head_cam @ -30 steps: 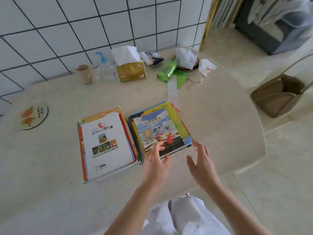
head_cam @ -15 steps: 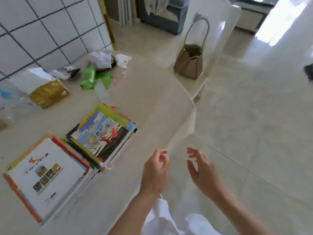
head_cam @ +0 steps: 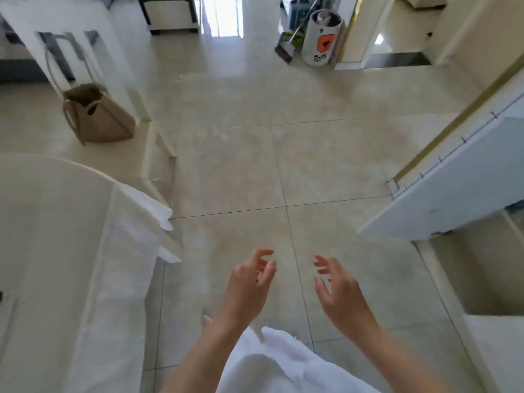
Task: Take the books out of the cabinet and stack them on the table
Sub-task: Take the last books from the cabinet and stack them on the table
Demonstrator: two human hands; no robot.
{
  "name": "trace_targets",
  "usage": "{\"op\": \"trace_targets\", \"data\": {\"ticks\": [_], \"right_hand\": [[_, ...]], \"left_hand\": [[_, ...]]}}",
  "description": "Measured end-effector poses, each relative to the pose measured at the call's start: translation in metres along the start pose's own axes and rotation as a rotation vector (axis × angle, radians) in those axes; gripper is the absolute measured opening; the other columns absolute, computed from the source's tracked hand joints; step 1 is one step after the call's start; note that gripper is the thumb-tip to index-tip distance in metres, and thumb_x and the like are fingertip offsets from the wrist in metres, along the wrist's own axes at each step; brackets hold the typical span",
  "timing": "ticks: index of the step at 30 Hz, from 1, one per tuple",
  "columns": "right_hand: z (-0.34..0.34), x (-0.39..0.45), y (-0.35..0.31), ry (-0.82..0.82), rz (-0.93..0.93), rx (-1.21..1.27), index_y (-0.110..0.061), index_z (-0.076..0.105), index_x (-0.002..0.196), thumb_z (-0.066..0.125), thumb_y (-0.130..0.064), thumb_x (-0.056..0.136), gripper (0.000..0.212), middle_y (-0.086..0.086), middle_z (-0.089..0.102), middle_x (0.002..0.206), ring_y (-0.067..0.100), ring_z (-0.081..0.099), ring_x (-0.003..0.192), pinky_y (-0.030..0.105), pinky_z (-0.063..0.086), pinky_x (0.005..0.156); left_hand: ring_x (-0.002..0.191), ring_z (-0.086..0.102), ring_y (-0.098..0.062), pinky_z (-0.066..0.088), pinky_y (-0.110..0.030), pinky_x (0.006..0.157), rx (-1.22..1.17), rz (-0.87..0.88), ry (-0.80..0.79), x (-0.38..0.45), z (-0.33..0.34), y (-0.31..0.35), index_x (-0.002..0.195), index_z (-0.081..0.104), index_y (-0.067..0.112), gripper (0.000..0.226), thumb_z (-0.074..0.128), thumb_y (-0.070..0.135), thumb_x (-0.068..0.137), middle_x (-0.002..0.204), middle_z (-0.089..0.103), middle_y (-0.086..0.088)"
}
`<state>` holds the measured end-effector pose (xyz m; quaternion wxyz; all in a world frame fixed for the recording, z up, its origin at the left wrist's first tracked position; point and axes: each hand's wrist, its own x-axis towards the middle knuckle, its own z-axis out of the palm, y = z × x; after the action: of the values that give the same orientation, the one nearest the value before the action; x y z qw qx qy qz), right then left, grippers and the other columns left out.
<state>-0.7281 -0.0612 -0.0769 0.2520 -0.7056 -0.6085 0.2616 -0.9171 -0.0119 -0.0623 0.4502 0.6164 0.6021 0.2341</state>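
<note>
Both hands empty, view swung off the book stacks toward the cabinet side.
Neither stack of books shows now, only a bare corner of the bench [head_cam: 56, 222] at left; left hand [head_cam: 249, 282] and right hand [head_cam: 337, 287] hang open over the tiled floor [head_cam: 283, 165], gripping nothing. An open white door [head_cam: 453, 188], probably the cabinet's, stands well right of the grip, so another fetch seems underway; no books visible inside.

both empty, the left hand [head_cam: 249, 282] and right hand [head_cam: 338, 290] hover over tiled floor [head_cam: 283, 165].
</note>
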Motion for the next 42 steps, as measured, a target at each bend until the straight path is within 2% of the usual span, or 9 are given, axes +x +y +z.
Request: {"op": "trace_targets", "data": {"ticks": [5, 9, 16, 22, 26, 31, 37, 40, 42], "right_hand": [[-0.067, -0.043, 0.082, 0.111, 0.266, 0.029, -0.012, 0.051, 0.126, 0.053, -0.007, 0.09, 0.036, -0.002, 0.06, 0.11, 0.009, 0.057, 0.096, 0.02, 0.043, 0.085], [-0.107, -0.073, 0.129, 0.227, 0.46, 0.085, -0.013, 0.049, 0.127, 0.053, -0.012, 0.092, 0.035, -0.001, 0.059, 0.113, 0.011, 0.057, 0.099, 0.022, 0.043, 0.085], [-0.149, -0.092, 0.185, 0.383, 0.722, 0.179, -0.015, 0.048, 0.129, 0.052, -0.014, 0.093, 0.037, -0.002, 0.059, 0.116, 0.01, 0.054, 0.102, 0.02, 0.039, 0.086], [-0.19, -0.066, 0.234, 0.507, 0.87, 0.262, -0.015, 0.048, 0.13, 0.052, -0.016, 0.093, 0.036, -0.004, 0.058, 0.115, 0.012, 0.056, 0.105, 0.022, 0.041, 0.089], [-0.225, -0.027, 0.277, 0.644, 1.035, 0.366, -0.01, 0.052, 0.124, 0.056, -0.012, 0.092, 0.033, 0.005, 0.064, 0.111, 0.02, 0.06, 0.099, 0.025, 0.044, 0.087], [-0.281, 0.027, 0.34, 0.74, 1.096, 0.416, -0.006, 0.056, 0.12, 0.058, -0.011, 0.091, 0.03, 0.008, 0.067, 0.106, 0.023, 0.063, 0.095, 0.014, 0.038, 0.075], [-0.356, 0.058, 0.404, 0.791, 1.095, 0.463, -0.015, 0.057, 0.118, 0.058, -0.019, 0.092, 0.027, -0.001, 0.067, 0.101, 0.016, 0.064, 0.089, 0.016, 0.046, 0.069], [-0.393, 0.067, 0.445, 0.787, 1.085, 0.489, -0.015, 0.057, 0.12, 0.055, -0.019, 0.092, 0.028, -0.001, 0.067, 0.104, 0.016, 0.064, 0.09, 0.031, 0.05, 0.082], [-0.416, 0.073, 0.479, 0.767, 1.067, 0.501, -0.019, 0.058, 0.118, 0.055, -0.021, 0.091, 0.027, -0.002, 0.066, 0.102, 0.016, 0.063, 0.091, 0.032, 0.049, 0.083]], "left_hand": [[0.087, 0.068, -0.007, 0.055, -0.027, 0.082, 0.009, 0.082, -0.231, 0.016, 0.104, 0.06, 0.11, 0.064, 0.022, 0.016, 0.057, 0.023, 0.095, 0.088, 0.072, 0.002], [0.086, 0.069, -0.012, 0.056, -0.034, 0.083, 0.045, 0.136, -0.398, 0.029, 0.176, 0.098, 0.098, 0.063, 0.029, 0.011, 0.058, 0.02, 0.094, 0.081, 0.071, 0.004], [0.085, 0.07, -0.011, 0.054, -0.028, 0.079, 0.147, 0.199, -0.639, 0.064, 0.266, 0.145, 0.095, 0.06, 0.034, 0.015, 0.055, 0.02, 0.095, 0.083, 0.073, 0.003], [0.08, 0.067, -0.005, 0.049, -0.014, 0.066, 0.269, 0.251, -0.799, 0.117, 0.338, 0.182, 0.099, 0.06, 0.032, 0.01, 0.055, 0.025, 0.096, 0.082, 0.072, 0.01], [0.075, 0.066, -0.01, 0.046, -0.012, 0.062, 0.396, 0.229, -0.924, 0.172, 0.392, 0.209, 0.1, 0.061, 0.029, 0.013, 0.054, 0.02, 0.095, 0.078, 0.07, 0.01], [0.085, 0.067, -0.017, 0.051, -0.028, 0.068, 0.499, 0.288, -0.977, 0.233, 0.466, 0.256, 0.1, 0.06, 0.032, 0.018, 0.054, 0.018, 0.09, 0.091, 0.07, 0.0], [0.081, 0.063, -0.015, 0.04, -0.019, 0.052, 0.463, 0.316, -0.916, 0.265, 0.56, 0.32, 0.109, 0.062, 0.025, 0.023, 0.053, 0.016, 0.091, 0.094, 0.065, 0.003], [0.083, 0.062, -0.011, 0.046, -0.021, 0.067, 0.439, 0.342, -0.907, 0.274, 0.607, 0.343, 0.112, 0.062, 0.023, 0.025, 0.055, 0.015, 0.09, 0.102, 0.066, 0.005], [0.094, 0.061, -0.015, 0.048, -0.025, 0.078, 0.409, 0.341, -0.894, 0.278, 0.641, 0.352, 0.116, 0.059, 0.022, 0.028, 0.058, 0.015, 0.089, 0.11, 0.064, 0.005]]}}
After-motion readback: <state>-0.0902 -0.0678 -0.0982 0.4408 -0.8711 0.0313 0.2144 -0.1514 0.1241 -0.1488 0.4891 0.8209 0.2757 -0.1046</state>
